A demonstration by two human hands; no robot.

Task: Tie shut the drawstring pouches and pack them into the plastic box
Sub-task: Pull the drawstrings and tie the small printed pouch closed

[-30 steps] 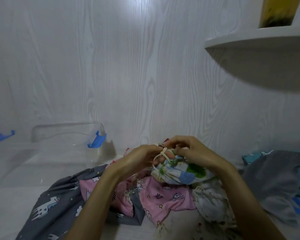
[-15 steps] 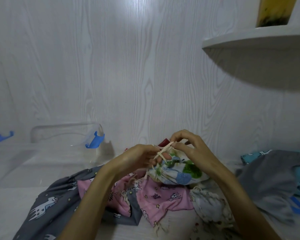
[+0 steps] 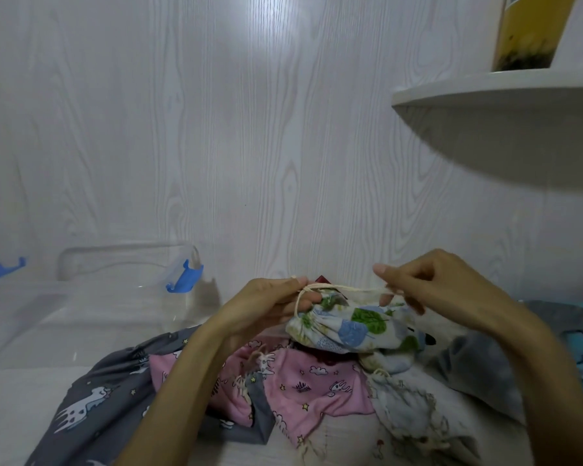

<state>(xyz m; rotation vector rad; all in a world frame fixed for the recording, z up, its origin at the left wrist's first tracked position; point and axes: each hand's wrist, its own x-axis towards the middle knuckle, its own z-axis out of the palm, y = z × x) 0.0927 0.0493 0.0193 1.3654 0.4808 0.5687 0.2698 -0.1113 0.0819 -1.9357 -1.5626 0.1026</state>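
A white pouch with green and blue leaf prints point(image 3: 354, 329) hangs between my hands above a heap of other pouches. Its cream drawstring point(image 3: 347, 288) runs taut across the pouch mouth. My left hand point(image 3: 273, 306) pinches one end of the cord at the pouch's left side. My right hand point(image 3: 431, 285) pinches the other end and holds it out to the right. The clear plastic box point(image 3: 91, 307) with blue clips stands open at the left, against the wall.
A pink star-print pouch point(image 3: 313, 381), a dark grey unicorn pouch point(image 3: 91, 398) and a pale printed pouch point(image 3: 414, 412) lie under my hands. Grey and teal fabric point(image 3: 552, 334) lies at the right. A white shelf point(image 3: 505, 105) juts from the wall overhead.
My hands have moved apart, the right one going rightward, and the drawstring is now stretched straight between them. The pouch mouth has drawn tighter.
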